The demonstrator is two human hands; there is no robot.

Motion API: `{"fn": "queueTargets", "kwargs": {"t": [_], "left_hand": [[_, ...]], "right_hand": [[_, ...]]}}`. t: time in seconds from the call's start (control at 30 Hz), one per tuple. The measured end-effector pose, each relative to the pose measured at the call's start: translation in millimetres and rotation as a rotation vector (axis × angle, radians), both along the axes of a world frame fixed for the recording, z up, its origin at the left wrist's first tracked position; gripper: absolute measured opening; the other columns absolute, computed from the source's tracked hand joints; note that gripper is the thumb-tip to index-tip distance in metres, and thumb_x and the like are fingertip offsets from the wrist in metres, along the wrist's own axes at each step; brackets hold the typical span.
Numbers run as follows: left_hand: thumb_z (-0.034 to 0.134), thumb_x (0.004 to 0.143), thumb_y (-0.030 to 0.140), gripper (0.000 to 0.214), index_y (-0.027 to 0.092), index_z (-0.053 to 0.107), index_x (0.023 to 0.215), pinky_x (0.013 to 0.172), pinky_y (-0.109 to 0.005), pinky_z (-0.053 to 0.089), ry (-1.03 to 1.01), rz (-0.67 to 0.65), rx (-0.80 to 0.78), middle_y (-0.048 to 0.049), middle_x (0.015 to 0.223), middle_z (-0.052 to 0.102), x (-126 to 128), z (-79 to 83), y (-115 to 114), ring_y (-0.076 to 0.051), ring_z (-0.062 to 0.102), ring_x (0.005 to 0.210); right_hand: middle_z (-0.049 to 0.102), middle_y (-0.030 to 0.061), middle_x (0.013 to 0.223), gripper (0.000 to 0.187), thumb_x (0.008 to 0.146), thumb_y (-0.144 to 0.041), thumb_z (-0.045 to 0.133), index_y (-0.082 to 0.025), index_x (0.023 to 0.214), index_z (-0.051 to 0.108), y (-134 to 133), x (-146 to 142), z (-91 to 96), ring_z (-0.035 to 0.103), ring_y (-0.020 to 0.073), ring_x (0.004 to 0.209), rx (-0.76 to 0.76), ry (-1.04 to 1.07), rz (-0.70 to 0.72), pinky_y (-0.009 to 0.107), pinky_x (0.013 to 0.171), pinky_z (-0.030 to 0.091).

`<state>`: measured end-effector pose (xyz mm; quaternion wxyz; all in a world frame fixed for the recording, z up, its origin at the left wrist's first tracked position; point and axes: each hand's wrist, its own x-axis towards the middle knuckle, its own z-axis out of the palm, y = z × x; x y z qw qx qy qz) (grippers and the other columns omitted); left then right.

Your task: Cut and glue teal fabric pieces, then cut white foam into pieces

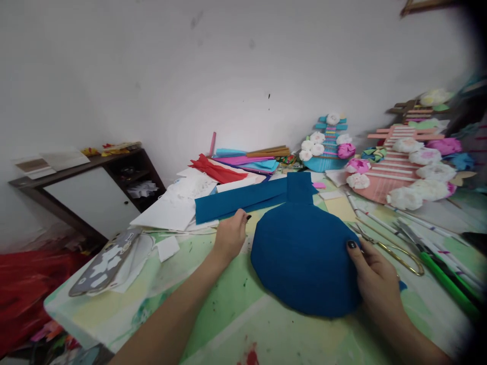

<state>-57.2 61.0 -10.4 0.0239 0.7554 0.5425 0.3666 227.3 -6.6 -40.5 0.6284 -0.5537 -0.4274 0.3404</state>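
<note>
Round cutout (304,253) lies mid-frame on table (236,324), neck up-frame, overlapping long strip (239,200) that runs left. Left hand (228,238) sits at cutout's left edge, below strip; right hand (376,284) on its right edge. Scissors (395,253) just right of that hand. Phone (104,263) lower left, loose sheets (167,213) between phone and strip. Paper stack (247,159) behind strip, flower stands (407,167) upper right, cabinet (87,187) far left.

The right hand (378,286) has fingers hidden under the blue paper shape (304,256) (thumb shows).
</note>
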Motion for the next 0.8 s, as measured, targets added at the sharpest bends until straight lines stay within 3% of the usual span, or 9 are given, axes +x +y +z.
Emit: {"fn": "queueTargets", "kwargs": {"t": [0.13,0.27,0.4,0.57,0.7,0.8], "left_hand": [[0.04,0.096,0.033,0.029,0.018,0.057,0.078,0.055,-0.024,0.032,-0.028,-0.011,-0.03,-0.0009,0.065,0.063,0,4.8,-2,-0.013,0.055,0.055],[0.043,0.093,0.047,0.034,0.018,0.057,0.08,0.054,-0.023,0.033,-0.039,-0.061,-0.066,0.0023,0.057,0.056,4,8.1,-6,-0.012,0.052,0.053],[0.051,0.084,0.061,0.043,0.018,0.049,0.09,0.055,-0.026,0.035,0.153,-0.071,-0.078,-0.0012,0.074,0.057,8,11.3,-10,-0.016,0.052,0.061],[0.036,0.097,0.041,0.024,0.02,0.047,0.089,0.06,-0.028,0.036,0.337,-0.136,-0.128,-0.0041,0.084,0.059,6,12.1,-9,-0.018,0.054,0.072],[0.033,0.097,0.027,0.021,0.021,0.047,0.083,0.062,-0.028,0.035,0.262,-0.209,-0.107,-0.0025,0.079,0.056,1,7.1,-4,-0.017,0.052,0.069],[0.034,0.096,0.025,0.02,0.021,0.045,0.08,0.061,-0.027,0.034,0.179,-0.184,-0.095,-0.0013,0.076,0.053,-3,3.0,0,-0.016,0.049,0.066]], "right_hand": [[0.072,0.0022,0.102,0.043,0.081,-0.052,0.063,-0.024,0.113,0.066,-2,-3,0.1,0.065,0.0181,0.087,-0.003,-0.02,-0.005,0.026,0.076,0.05],[0.072,0.0028,0.101,0.041,0.082,-0.051,0.062,-0.023,0.112,0.067,-3,-5,0.5,0.065,0.0188,0.088,-0.01,-0.033,-0.019,0.027,0.075,0.051],[0.072,0.0022,0.101,0.039,0.083,-0.051,0.06,-0.024,0.111,0.067,-6,-8,4.2,0.065,0.0181,0.088,0.015,-0.08,0.001,0.026,0.076,0.051],[0.072,0.0028,0.096,0.038,0.083,-0.052,0.059,-0.023,0.106,0.068,-7,-9,7.0,0.066,0.0189,0.082,0.019,-0.157,-0.011,0.027,0.071,0.053],[0.072,0.0035,0.093,0.042,0.081,-0.053,0.061,-0.022,0.108,0.067,-7,-10,7.3,0.066,0.0199,0.08,-0.009,-0.091,0.025,0.029,0.069,0.053],[0.072,0.0037,0.094,0.044,0.08,-0.054,0.062,-0.022,0.11,0.067,-6,-9,6.4,0.066,0.0198,0.082,-0.027,-0.076,0.025,0.028,0.07,0.053]]}}
